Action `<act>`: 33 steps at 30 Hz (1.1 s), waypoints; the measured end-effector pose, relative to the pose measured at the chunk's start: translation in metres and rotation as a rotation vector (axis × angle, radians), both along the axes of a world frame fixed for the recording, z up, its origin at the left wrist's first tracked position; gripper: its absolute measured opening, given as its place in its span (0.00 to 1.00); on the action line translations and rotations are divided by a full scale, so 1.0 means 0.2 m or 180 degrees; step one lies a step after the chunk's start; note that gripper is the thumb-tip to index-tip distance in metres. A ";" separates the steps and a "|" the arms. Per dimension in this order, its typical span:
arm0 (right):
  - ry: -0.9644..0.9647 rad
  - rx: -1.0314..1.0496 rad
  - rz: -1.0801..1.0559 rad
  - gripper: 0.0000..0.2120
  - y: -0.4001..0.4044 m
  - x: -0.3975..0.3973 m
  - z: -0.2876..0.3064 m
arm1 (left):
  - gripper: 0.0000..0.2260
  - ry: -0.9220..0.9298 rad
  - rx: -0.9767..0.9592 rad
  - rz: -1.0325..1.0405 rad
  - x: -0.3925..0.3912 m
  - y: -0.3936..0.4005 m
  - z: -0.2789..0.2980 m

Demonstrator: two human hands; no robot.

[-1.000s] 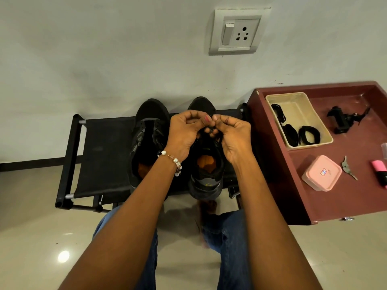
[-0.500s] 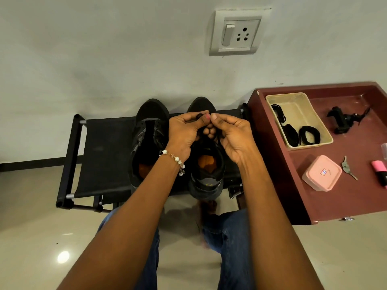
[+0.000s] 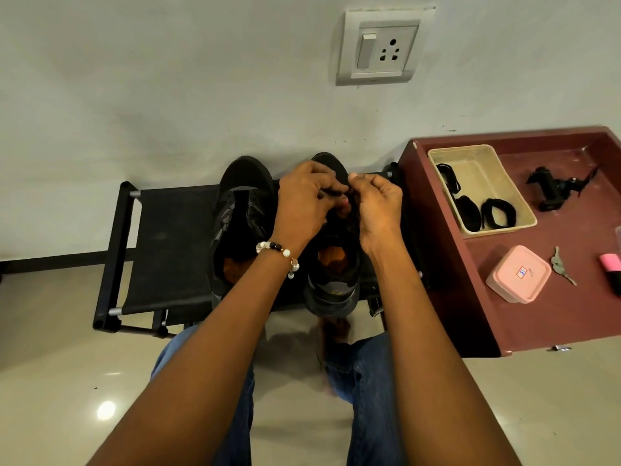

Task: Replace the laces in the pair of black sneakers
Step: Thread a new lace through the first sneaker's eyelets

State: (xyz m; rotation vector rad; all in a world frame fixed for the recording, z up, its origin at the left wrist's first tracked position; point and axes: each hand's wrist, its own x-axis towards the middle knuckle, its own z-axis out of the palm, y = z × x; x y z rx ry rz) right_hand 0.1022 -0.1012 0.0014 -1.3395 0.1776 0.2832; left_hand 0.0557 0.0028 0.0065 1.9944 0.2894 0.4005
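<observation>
While both hands meet over the right sneaker, we see the left hand and right hand each with a curled grip, fingertips pinching the black lace between them. The sneaker sits directly under the grips on the black bench; the left sneaker lies just left of the left hand. Right of the grips, a beige tray holds coiled laces on the maroon table.
</observation>
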 end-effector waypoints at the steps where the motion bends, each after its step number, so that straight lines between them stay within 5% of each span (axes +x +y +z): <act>1: -0.0030 -0.0087 0.0008 0.07 0.01 -0.02 -0.02 | 0.07 -0.0052 0.0217 -0.0039 -0.02 0.01 -0.01; 9: -0.0136 -0.0581 0.0009 0.05 0.00 0.01 -0.03 | 0.09 -0.0186 0.2326 -0.0659 0.01 0.06 0.00; 14: -0.0321 -0.0812 0.0187 0.07 -0.03 0.04 -0.04 | 0.08 0.0483 0.2786 -0.0565 0.01 0.05 -0.02; 17: -0.0637 -0.0854 0.0519 0.11 -0.05 0.03 -0.01 | 0.09 0.0940 0.2117 -0.0657 0.02 0.06 0.00; 24: -0.1719 -0.2049 0.0935 0.08 -0.08 0.02 0.00 | 0.13 0.1690 -0.1122 -0.0354 0.02 0.07 0.01; 28: -0.1787 -0.1788 0.0852 0.03 -0.14 0.03 0.02 | 0.11 0.1737 -0.1865 -0.0113 0.01 0.06 0.04; 33: -0.1797 -0.1796 0.1439 0.15 -0.15 -0.01 0.02 | 0.08 0.1730 -0.2320 -0.0024 0.01 0.06 0.04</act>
